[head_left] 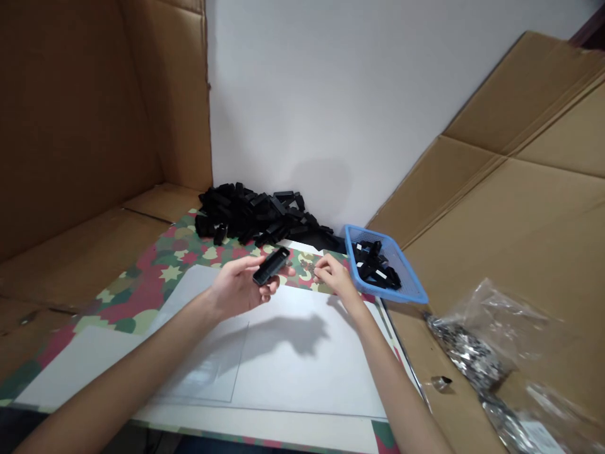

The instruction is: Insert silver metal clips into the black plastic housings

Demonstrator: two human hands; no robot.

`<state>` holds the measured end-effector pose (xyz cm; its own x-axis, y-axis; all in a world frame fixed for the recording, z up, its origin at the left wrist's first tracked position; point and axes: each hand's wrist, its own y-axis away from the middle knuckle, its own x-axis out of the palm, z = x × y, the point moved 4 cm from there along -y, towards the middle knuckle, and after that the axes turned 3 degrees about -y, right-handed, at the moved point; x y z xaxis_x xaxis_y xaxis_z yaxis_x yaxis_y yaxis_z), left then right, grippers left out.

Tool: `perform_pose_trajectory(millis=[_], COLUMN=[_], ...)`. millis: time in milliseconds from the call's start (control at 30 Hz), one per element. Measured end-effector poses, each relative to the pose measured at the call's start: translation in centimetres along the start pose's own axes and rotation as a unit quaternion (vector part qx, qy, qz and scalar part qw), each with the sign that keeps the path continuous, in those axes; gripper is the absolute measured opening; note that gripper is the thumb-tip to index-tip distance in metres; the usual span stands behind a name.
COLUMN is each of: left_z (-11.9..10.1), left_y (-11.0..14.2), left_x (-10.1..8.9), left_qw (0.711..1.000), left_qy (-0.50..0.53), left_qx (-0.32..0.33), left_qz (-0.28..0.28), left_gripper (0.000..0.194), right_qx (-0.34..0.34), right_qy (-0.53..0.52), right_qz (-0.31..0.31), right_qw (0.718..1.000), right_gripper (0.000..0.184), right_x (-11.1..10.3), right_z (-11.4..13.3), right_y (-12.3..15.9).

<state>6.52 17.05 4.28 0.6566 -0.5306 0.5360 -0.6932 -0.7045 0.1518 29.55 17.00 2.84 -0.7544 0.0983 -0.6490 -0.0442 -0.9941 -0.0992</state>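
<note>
My left hand point(243, 287) holds a small black plastic casing point(271, 266) above the white sheets. It is long and narrow, its hollow side faces me, and a small slot shows near its far end. To the right, my right hand point(333, 276) has its thumb and fingers bent together in a pinch, low over the camouflage-patterned cloth. Right by those fingertips lie some tiny brownish parts point(309, 266), too small to name. Whatever the pinch holds, if anything, is hidden.
A heap of black plastic parts point(265, 211) lies against the white wall. The blue basket point(420, 290) beside my right hand contains similar black pieces. White sheets point(302, 372) cover the table's front. Clear bags of shiny metal parts point(472, 353) rest on cardboard point(534, 252) at right.
</note>
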Motion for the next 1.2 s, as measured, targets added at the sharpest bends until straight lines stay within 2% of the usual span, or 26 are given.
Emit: perform_pose_trajectory(millis=[100, 233, 333, 500, 733, 800, 867, 900, 933, 967, 1033, 1067, 1133, 1200], left_z=[1.6, 2.3, 2.2, 2.2, 2.4, 2.1, 1.5, 1.0, 0.5, 0.1, -0.2, -0.2, -0.1, 0.0], left_y=[0.3, 0.4, 0.5, 0.7, 0.7, 0.8, 1.0, 1.2, 1.4, 1.7, 2.4, 2.6, 2.8, 2.8], left_x=[1.1, 1.8, 2.1, 2.5, 2.2, 2.1, 2.1, 2.1, 2.2, 2.4, 3.0, 3.3, 3.5, 3.5], left_qw=[0.993, 0.973, 0.962, 0.961, 0.983, 0.992, 0.985, 0.959, 0.914, 0.854, 0.737, 0.694, 0.649, 0.632], left_qy=[0.062, 0.156, 0.201, 0.201, 0.107, 0.020, -0.147, -0.256, -0.365, -0.460, -0.582, -0.614, -0.644, -0.655], left_qx=[-0.063, -0.091, -0.097, -0.091, -0.073, -0.034, 0.055, 0.115, 0.178, 0.237, 0.329, 0.359, 0.390, 0.397], left_qz=[0.078, 0.141, 0.160, 0.166, 0.133, 0.118, 0.070, 0.031, -0.013, -0.051, -0.100, -0.109, -0.113, -0.116], left_gripper=[0.039, 0.040, 0.040, 0.041, 0.042, 0.041, 0.034, 0.030, 0.026, 0.024, 0.023, 0.023, 0.023, 0.024], right_qx=[-0.025, -0.042, -0.050, -0.055, -0.056, -0.060, -0.065, -0.068, -0.070, -0.073, -0.077, -0.078, -0.081, -0.081], right_qy=[-0.080, -0.137, -0.154, -0.171, -0.196, -0.200, -0.203, -0.204, -0.206, -0.207, -0.209, -0.210, -0.213, -0.218], right_qz=[0.007, 0.004, -0.007, -0.024, -0.048, -0.050, -0.054, -0.055, -0.054, -0.053, -0.050, -0.048, -0.046, -0.042], right_qw=[0.996, 0.990, 0.987, 0.983, 0.978, 0.977, 0.976, 0.975, 0.975, 0.974, 0.974, 0.973, 0.973, 0.972], right_gripper=[0.010, 0.011, 0.010, 0.010, 0.006, 0.004, 0.004, 0.004, 0.004, 0.004, 0.004, 0.004, 0.005, 0.006], right_x=[0.4, 0.3, -0.1, -0.3, -0.2, -0.1, -0.1, -0.1, 0.0, 0.0, 0.1, 0.1, 0.1, 0.1], right_z=[0.7, 1.2, 1.3, 1.5, 2.0, 2.1, 2.1, 2.1, 2.1, 2.1, 2.1, 2.2, 2.2, 2.3], right_y=[1.5, 2.3, 2.4, 2.6, 3.1, 3.2, 3.2, 3.2, 3.2, 3.3, 3.3, 3.4, 3.4, 3.5])
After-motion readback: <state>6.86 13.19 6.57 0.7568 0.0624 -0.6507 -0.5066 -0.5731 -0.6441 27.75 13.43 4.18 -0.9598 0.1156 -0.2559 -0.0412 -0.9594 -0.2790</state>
